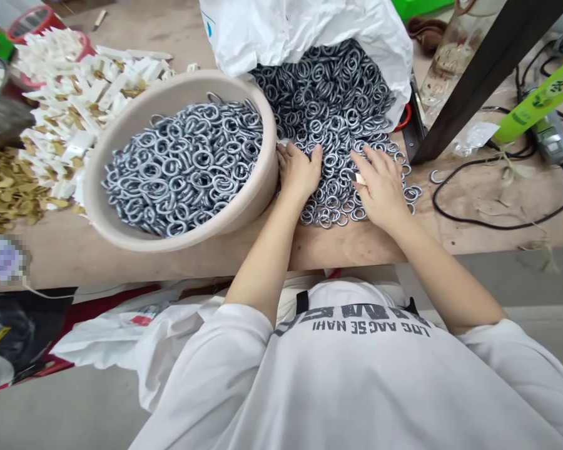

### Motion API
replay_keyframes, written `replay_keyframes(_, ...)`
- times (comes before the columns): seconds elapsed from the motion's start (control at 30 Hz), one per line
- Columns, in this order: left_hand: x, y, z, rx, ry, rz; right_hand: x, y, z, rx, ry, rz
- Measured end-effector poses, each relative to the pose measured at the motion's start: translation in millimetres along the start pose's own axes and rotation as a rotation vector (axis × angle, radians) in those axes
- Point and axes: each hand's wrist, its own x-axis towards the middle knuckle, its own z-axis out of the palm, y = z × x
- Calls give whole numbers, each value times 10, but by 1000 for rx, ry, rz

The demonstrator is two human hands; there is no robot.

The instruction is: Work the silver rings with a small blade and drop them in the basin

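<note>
We see both hands palm down on the rings (333,106), which spill from a white bag (300,31) onto the table (122,256). The left hand (299,170) lies just beside the bowl (178,94), with its fingers curled into the pile; we cannot tell if it grips any ring. The right hand (380,186) is open, its fingers spread flat on the rings. The bowl is also full of rings. Left of it lie white pieces (75,106) and brass pieces (9,187).
</note>
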Motion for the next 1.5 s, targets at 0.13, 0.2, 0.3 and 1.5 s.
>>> replay_keyframes(0.13,-83,90,-3,37,-5,-36,-134,-45,-82,27,18,-63)
replay_keyframes(0.2,-276,169,-97,81,-84,8,-221,-26,-135,89,60,-115)
replay_keyframes(0.3,-626,268,-322,103,-188,87,-374,7,-222,181,113,-151)
replay_keyframes(1.5,-1693,374,-852,-1100,-486,-335,-460,-832,94,935,-167,240)
